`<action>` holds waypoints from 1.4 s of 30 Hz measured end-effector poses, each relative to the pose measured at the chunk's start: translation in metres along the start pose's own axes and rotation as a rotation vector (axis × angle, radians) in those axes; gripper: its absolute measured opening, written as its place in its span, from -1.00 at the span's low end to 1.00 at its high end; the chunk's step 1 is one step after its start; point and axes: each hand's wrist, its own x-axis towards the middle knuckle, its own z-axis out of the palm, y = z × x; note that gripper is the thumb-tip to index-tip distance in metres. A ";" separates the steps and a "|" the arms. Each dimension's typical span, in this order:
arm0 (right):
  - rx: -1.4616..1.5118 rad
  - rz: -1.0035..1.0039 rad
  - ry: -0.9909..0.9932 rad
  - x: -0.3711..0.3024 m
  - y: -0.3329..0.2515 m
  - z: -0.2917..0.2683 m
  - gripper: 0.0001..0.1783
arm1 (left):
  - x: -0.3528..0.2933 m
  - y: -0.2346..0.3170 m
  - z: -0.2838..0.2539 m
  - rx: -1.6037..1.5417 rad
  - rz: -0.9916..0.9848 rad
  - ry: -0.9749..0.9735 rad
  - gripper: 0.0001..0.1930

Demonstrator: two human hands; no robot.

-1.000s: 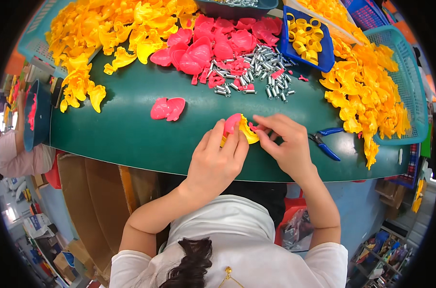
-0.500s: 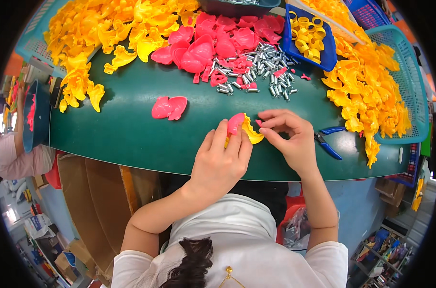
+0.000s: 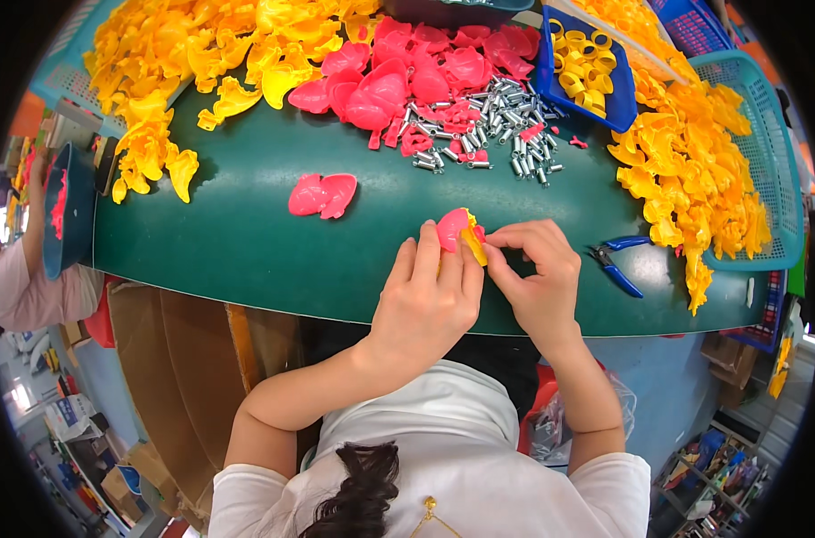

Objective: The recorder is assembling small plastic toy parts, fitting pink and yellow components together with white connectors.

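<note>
Over the near middle of the green table (image 3: 246,242), my left hand (image 3: 425,305) grips a yellow plastic shell (image 3: 474,248) together with a glossy pink curved piece (image 3: 451,229). Its fingers cover much of both parts. My right hand (image 3: 542,273) is closed in a pinch at the shell's right edge, on a small pink plastic piece (image 3: 479,235) that its fingertips partly hide. To the left lies a joined pair of pink shells (image 3: 322,195), touched by neither hand.
Blue-handled pliers (image 3: 620,264) lie right of my hand. Yellow parts are heaped at left (image 3: 156,72) and right (image 3: 694,170). Beyond my hands are pink shells (image 3: 380,94), metal springs (image 3: 524,134) and a blue tray (image 3: 621,94) of yellow rings. Another person's sleeve (image 3: 39,287) shows far left.
My right hand has brought the small pink piece left against the yellow shell. The shell has turned in my left hand and now appears narrower.
</note>
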 end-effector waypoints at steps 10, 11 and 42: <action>-0.142 -0.121 0.002 0.005 -0.002 -0.001 -0.85 | 0.004 0.007 -0.006 0.036 -0.001 -0.078 -0.72; -0.144 -0.119 0.001 0.001 0.000 0.001 -0.85 | 0.004 0.008 -0.006 0.033 0.000 -0.078 -0.72; 0.038 0.167 -0.046 -0.002 -0.006 0.006 -0.89 | 0.002 0.003 -0.003 0.041 0.039 -0.030 -0.80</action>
